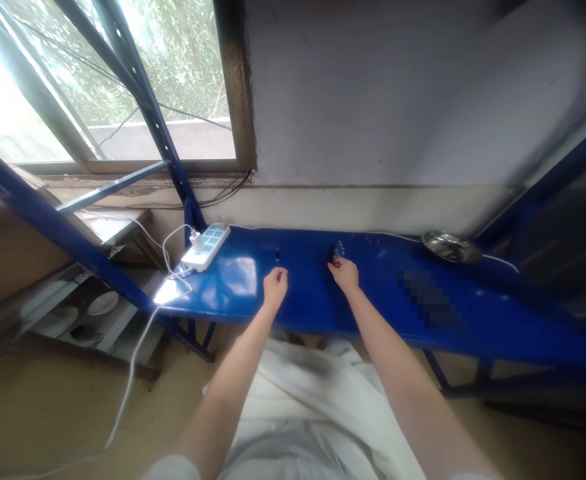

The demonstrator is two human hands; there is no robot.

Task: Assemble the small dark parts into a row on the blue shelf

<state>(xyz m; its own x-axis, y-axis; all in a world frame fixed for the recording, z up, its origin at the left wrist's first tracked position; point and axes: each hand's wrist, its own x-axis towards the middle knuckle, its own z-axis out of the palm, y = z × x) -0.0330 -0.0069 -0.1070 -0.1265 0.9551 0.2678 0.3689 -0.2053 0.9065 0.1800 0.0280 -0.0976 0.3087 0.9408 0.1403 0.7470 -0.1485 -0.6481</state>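
My right hand point(347, 275) is closed on a small dark object with pale rounded bumps point(339, 250) along one side; its exact kind is too blurred to tell. The object sticks out past the fingertips, just above the blue tabletop point(303, 300). To the left, my left hand point(275, 289) has its fingers curled and pressed together. Whatever it may pinch is hidden or too small to name. Just beyond those fingers lies a small dark piece point(277, 255), apart from the hand.
A white power strip point(207, 247) with a plug and cable sits at the table's left end. Toward the back right rests a shiny metal dish point(451, 247). A blurred-out dark patch point(430, 300) lies right of my right hand. Blue frame posts point(157, 127) rise at the left.
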